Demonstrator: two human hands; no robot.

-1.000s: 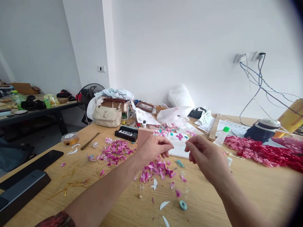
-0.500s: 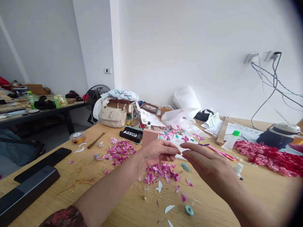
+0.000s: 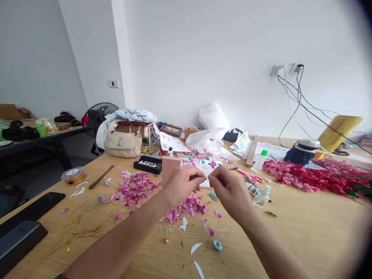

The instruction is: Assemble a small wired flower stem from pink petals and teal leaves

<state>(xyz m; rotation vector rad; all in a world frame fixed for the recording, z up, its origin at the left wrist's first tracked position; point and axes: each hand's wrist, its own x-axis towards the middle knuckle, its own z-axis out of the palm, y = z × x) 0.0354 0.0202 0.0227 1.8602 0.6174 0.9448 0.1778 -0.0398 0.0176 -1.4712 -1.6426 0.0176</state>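
Observation:
Above the middle of the wooden table [image 3: 279, 240], my left hand [image 3: 184, 183] has thumb and fingertips pinched together. Facing it a small gap to the right, my right hand [image 3: 229, 190] is also closed in a pinch. Anything between the fingertips is too small to make out. Magenta petals [image 3: 136, 190] lie in a loose pile left of my left hand, and more petals [image 3: 192, 205] are under the hands. A white sheet with painted flowers [image 3: 205, 164] shows just behind them. A teal roll [image 3: 217, 245] and white petal-shaped pieces [image 3: 195, 248] rest nearer the front.
Pink scissors [image 3: 252, 177], a clear bottle [image 3: 262, 197] and a green-capped bottle [image 3: 260, 161] stand or lie right of my right hand. Red and pink flower strands [image 3: 308, 176] cover the far right. A black tray [image 3: 148, 164] and beige bag [image 3: 123, 143] are at the back left.
The view has turned right, bringing a yellow object into sight. My right hand's fingers, stretched out before, have curled into a pinch. My left hand keeps its pinch.

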